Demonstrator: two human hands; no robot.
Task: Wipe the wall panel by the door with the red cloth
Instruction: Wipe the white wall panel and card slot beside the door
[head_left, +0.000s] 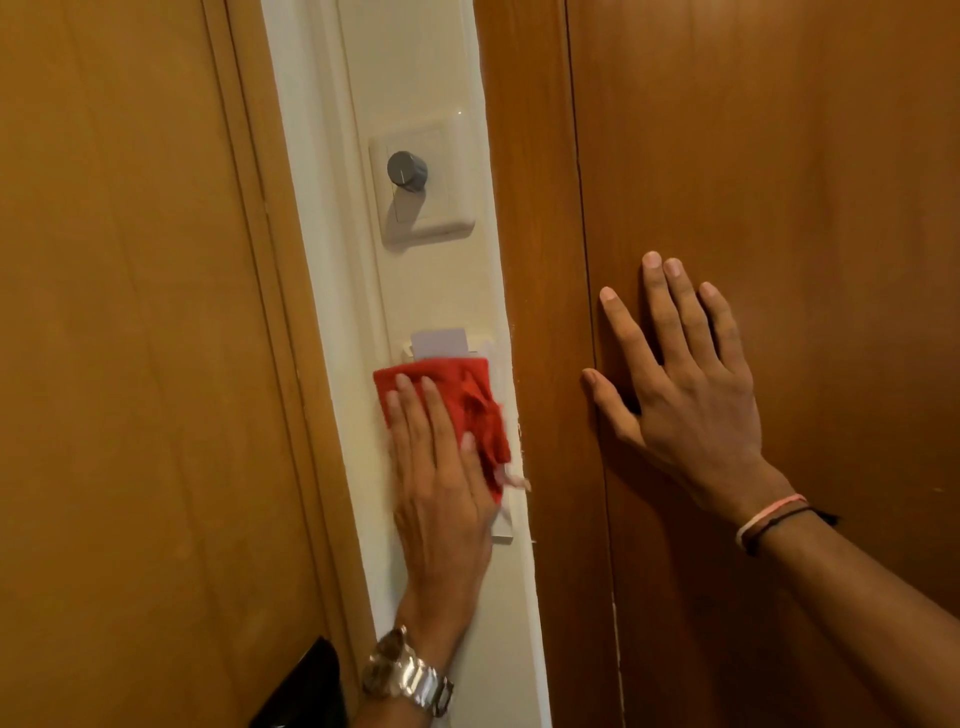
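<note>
A narrow cream wall panel (431, 62) runs top to bottom between a wooden door and dark wood panelling. My left hand (441, 493) presses the red cloth (467, 400) flat against the panel, over a white card-holder box whose card (439, 343) sticks up just above the cloth. The cloth covers most of that box. My right hand (685, 395) lies flat with fingers spread on the dark wood to the right, holding nothing.
A white switch plate with a grey round knob (407, 170) sits higher on the panel. The light wooden door (130, 312) fills the left, with a black fitting (306, 691) at its lower edge. Dark wood panelling (779, 156) fills the right.
</note>
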